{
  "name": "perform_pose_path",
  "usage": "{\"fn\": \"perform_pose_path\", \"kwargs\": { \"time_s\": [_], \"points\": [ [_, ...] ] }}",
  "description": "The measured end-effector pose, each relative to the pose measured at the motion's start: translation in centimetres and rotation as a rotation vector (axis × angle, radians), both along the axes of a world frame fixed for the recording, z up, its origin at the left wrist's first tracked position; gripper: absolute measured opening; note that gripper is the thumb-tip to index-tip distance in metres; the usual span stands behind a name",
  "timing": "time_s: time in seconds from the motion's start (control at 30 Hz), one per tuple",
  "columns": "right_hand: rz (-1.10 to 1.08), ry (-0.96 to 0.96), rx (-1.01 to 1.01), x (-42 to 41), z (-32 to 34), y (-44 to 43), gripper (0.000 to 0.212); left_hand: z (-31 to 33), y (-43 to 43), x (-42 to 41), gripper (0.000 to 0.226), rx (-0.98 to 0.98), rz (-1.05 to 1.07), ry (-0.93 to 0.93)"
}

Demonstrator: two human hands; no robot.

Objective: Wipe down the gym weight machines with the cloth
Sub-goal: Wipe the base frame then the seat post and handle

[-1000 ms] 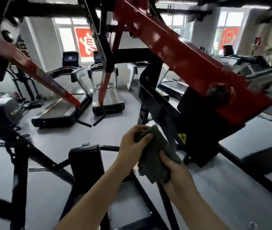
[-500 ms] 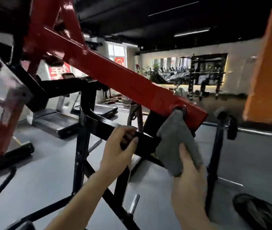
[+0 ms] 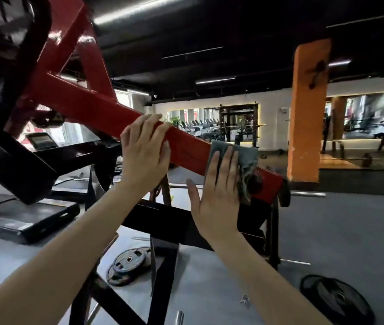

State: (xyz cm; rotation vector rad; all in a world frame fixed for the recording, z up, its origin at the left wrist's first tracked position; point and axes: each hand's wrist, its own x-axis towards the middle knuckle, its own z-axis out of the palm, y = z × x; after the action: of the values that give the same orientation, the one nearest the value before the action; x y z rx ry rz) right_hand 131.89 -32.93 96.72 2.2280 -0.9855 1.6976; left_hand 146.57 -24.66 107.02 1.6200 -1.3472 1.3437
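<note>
Grey rubber gym floor (image 3: 341,231) runs back under a black ceiling to a mirrored wall. A square orange pillar (image 3: 308,113) stands on the right, and a black treadmill (image 3: 24,219) sits at the floor's left edge.

Nearest us is the weight machine. Its black steel frame (image 3: 163,214) sits low, and its long red painted steel lever arm (image 3: 106,113) slopes from upper left down to lower right. A stack of round black weight plates (image 3: 127,261) lies on the floor under the frame, and a single black weight plate (image 3: 336,299) lies toward the floor's near right corner.

Our left hand (image 3: 144,151) grips the lever arm partway along, with its fingers bent over the top edge and its thumb on the near face. Our right hand (image 3: 219,191) sits lower on the slope, near the arm's lower end. It is flat and unclenched, fingers straight and pointing up, and it presses the small grey fabric cloth (image 3: 247,156) against the near face. The cloth folds over the top edge there and bunches beside a black knob (image 3: 254,181) at the arm's end.

The lever arm's long axis passes under both hands, and the right hand with the cloth is nearer the lower end. Most of the red face lies up and to the left of the cloth. We judge that the coming stroke should follow that slope. The left hand lies in its path, so we would have to shift it.
</note>
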Motion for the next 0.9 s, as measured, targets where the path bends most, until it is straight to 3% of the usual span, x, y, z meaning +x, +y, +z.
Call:
{"fn": "perform_pose_path", "kwargs": {
  "time_s": [0.13,0.3,0.63,0.73,0.9],
  "points": [
    [-0.046,-0.066,-0.068,1.2,2.5,-0.8,0.060,1.2,0.0,2.3,0.038,0.031,0.025,-0.099],
    [-0.093,-0.056,-0.109,3.8,6.0,-0.8,0.065,1.0,-0.9,3.0,0.036,-0.061,-0.060,-0.099],
    [-0.242,-0.113,-0.032,2.6,2.7,-2.5,0.073,0.4,-3.6,3.8,0.034,-0.164,-0.127,-0.145],
    [-0.190,-0.074,-0.066,4.8,5.3,-1.5,0.077,0.7,-3.8,4.2,0.036,-0.188,-0.109,-0.159],
    [-0.047,0.059,-0.160,5.7,7.1,-0.6,0.066,0.8,-3.5,4.5,0.036,-0.200,-0.111,-0.181]
  ]
}}
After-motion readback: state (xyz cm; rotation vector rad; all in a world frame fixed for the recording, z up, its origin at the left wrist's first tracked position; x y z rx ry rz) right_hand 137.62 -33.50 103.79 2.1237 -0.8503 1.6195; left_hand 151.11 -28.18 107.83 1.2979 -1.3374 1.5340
